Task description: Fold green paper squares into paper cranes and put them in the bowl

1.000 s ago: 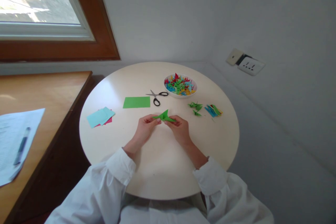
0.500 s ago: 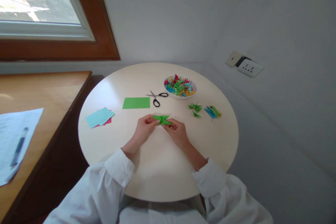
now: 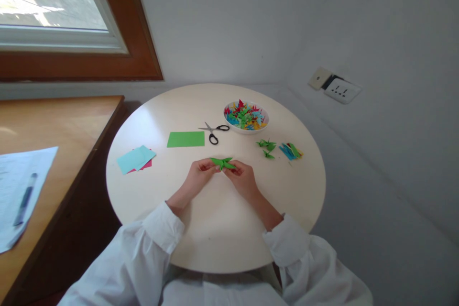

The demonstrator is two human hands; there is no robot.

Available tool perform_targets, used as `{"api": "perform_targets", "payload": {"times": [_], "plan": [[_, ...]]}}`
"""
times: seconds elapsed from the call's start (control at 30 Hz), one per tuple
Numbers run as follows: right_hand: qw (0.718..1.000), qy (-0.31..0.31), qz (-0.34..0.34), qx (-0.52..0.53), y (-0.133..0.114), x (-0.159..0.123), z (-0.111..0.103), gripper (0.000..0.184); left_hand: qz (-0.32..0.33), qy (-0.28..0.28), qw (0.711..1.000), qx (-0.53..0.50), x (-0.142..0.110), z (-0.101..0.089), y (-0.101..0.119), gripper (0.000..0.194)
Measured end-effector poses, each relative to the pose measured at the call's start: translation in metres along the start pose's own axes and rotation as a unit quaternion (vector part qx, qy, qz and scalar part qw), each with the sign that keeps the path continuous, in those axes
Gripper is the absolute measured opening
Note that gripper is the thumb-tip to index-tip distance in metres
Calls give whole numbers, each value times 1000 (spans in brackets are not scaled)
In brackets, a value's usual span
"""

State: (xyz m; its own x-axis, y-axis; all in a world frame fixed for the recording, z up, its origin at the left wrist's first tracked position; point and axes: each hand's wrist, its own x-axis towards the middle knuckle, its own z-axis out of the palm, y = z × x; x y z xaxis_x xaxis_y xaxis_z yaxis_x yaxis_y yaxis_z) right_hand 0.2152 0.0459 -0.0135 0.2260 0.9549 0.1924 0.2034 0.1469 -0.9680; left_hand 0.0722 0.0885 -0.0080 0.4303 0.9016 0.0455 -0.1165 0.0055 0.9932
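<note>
A green folded paper crane is held between my two hands over the middle of the round white table. My left hand pinches its left side, and my right hand pinches its right side; the fingertips partly hide the lower folds. Beyond my hands lie a green paper rectangle and a pair of scissors with black handles, blades spread. To the right, a few small green paper cranes rest on the tabletop.
A white bowl full of colourful paper cranes stands at the back. Right of the green cranes lies a pile of coloured paper strips. Light blue paper covers red sheets at left. A wooden desk bears papers and a pen.
The crane has turned slightly and its pointed parts look flatter and more spread between my fingers. Both hands have shifted only a little. The view has tipped very slightly.
</note>
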Motion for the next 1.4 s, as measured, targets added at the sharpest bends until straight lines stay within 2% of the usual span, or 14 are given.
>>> {"api": "perform_targets", "payload": {"times": [0.47,0.73,0.97,1.13,1.4], "plan": [[998,2,24,58,-4,1,0,15,30,11,993,110,1,0,-5,22],[996,0,61,64,-8,1,0,19,43,-34,988,145,-2,0,-8,24],[995,8,74,74,-9,1,1,19,59,-49,987,142,-6,4,2,26],[996,9,72,59,-11,1,0,19,49,-26,988,142,-6,6,6,28],[998,-6,52,40,-7,1,-1,16,47,-2,991,123,-5,6,2,23]]}}
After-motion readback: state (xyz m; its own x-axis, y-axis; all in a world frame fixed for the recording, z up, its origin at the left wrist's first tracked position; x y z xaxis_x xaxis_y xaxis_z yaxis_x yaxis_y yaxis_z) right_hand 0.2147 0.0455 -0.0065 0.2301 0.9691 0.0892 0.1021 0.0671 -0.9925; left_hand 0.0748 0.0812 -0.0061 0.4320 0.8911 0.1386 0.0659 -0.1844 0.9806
